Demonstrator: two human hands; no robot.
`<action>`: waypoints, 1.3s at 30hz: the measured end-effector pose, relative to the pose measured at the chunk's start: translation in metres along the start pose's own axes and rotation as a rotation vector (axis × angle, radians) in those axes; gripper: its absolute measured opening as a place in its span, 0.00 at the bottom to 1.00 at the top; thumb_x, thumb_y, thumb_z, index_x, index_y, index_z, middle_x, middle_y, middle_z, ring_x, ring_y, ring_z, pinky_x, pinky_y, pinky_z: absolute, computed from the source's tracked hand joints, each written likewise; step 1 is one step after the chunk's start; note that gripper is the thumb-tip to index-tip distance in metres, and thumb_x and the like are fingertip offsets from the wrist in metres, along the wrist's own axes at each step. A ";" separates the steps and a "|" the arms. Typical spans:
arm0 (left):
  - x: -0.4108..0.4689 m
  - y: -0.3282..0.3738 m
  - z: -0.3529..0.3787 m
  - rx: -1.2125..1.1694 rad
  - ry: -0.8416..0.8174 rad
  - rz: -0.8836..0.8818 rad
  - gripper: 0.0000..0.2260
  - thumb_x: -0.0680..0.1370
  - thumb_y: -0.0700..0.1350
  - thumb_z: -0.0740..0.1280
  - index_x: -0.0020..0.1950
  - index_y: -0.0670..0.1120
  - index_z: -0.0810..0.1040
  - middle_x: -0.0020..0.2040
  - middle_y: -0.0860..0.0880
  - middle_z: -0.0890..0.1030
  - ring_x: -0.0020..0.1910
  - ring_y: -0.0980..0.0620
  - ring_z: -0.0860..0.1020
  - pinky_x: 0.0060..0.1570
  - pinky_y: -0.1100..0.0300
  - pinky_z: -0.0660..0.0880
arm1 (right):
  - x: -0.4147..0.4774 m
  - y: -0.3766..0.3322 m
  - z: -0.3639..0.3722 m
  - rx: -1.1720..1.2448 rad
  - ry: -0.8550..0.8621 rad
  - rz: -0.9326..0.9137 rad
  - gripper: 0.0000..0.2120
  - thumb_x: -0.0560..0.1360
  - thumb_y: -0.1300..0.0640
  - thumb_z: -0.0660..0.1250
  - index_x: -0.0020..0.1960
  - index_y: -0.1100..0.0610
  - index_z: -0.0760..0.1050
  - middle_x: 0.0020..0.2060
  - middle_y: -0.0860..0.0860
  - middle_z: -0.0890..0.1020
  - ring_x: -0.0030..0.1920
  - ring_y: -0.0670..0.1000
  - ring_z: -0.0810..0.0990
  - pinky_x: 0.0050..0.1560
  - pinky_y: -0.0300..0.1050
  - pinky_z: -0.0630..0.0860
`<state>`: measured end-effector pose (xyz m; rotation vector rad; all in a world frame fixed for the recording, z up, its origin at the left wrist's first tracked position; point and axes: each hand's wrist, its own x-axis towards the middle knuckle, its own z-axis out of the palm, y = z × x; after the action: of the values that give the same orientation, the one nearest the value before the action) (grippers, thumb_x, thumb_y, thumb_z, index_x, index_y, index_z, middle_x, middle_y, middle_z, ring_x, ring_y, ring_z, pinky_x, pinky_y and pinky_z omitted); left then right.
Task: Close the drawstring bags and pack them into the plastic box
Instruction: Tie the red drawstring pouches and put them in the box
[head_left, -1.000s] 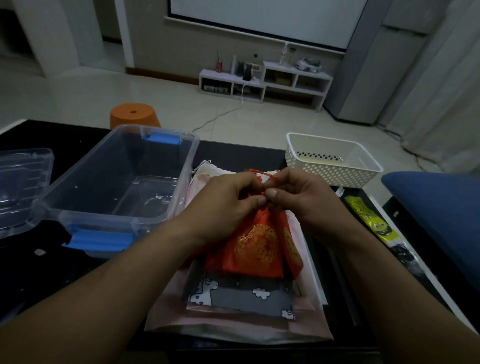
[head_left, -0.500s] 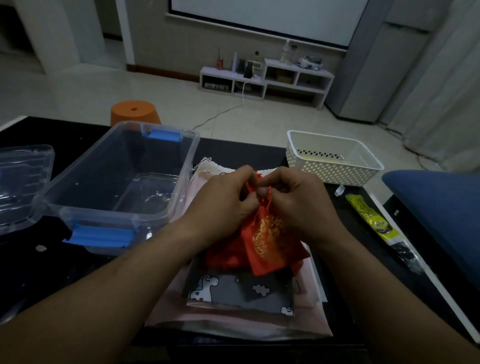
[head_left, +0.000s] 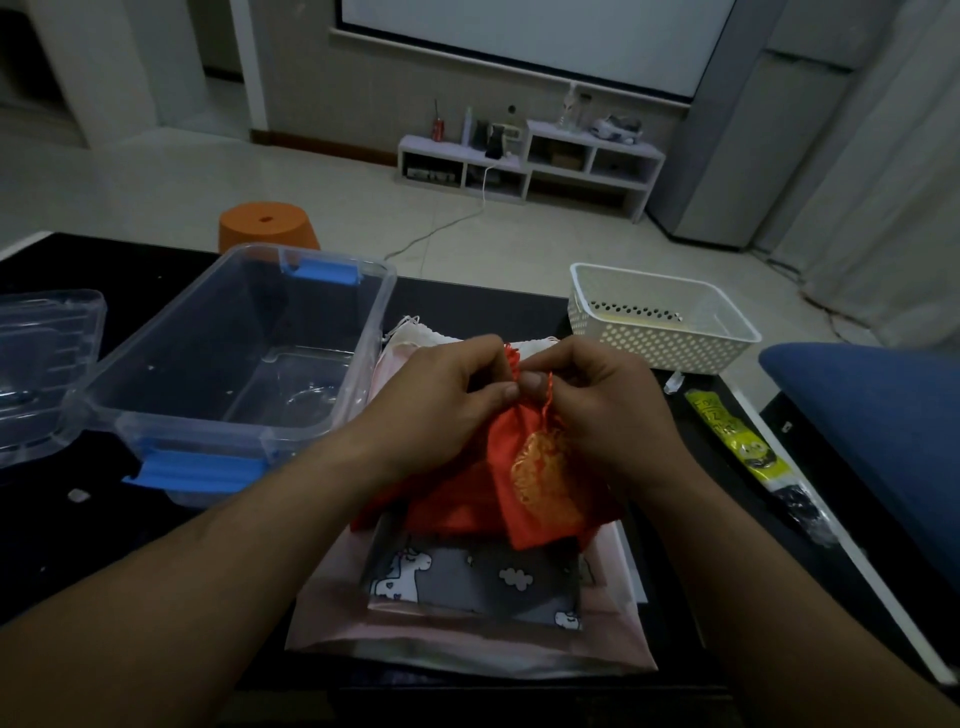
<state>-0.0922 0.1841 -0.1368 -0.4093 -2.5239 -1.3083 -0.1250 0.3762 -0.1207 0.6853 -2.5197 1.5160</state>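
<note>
Up close, both hands, left hand (head_left: 441, 400) and right hand (head_left: 602, 410), pinch the red drawstring bag (head_left: 540, 478) hanging beneath them.

The scene is viewed by one head-worn wide-angle camera, aimed forward and down, close over the black table (head_left: 493, 306), with the room beyond.

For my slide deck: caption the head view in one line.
Both hands, left hand and right hand, pinch the neck of a red drawstring bag beside the empty clear plastic box.
</note>
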 end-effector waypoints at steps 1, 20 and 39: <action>0.000 0.000 0.000 -0.006 0.005 0.003 0.06 0.81 0.46 0.71 0.46 0.46 0.78 0.40 0.51 0.81 0.42 0.54 0.79 0.42 0.58 0.76 | -0.001 -0.001 0.000 0.012 0.002 0.009 0.04 0.77 0.58 0.75 0.50 0.50 0.85 0.44 0.47 0.87 0.48 0.45 0.86 0.50 0.49 0.83; -0.005 0.019 0.010 -0.233 0.045 -0.366 0.14 0.81 0.61 0.67 0.52 0.51 0.80 0.44 0.51 0.84 0.40 0.56 0.82 0.45 0.52 0.82 | 0.002 0.002 -0.002 0.080 0.192 0.107 0.02 0.80 0.58 0.72 0.49 0.52 0.82 0.43 0.50 0.85 0.43 0.48 0.84 0.43 0.46 0.79; -0.020 0.044 -0.092 -0.186 0.391 -0.295 0.07 0.84 0.52 0.65 0.50 0.52 0.80 0.45 0.51 0.85 0.45 0.54 0.84 0.47 0.49 0.84 | 0.014 -0.061 0.057 0.668 -0.085 0.226 0.14 0.79 0.47 0.72 0.50 0.59 0.83 0.41 0.64 0.81 0.41 0.60 0.79 0.46 0.57 0.77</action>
<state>-0.0484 0.1303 -0.0602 0.1817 -2.1972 -1.5576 -0.1035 0.2983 -0.0948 0.5433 -2.1763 2.4964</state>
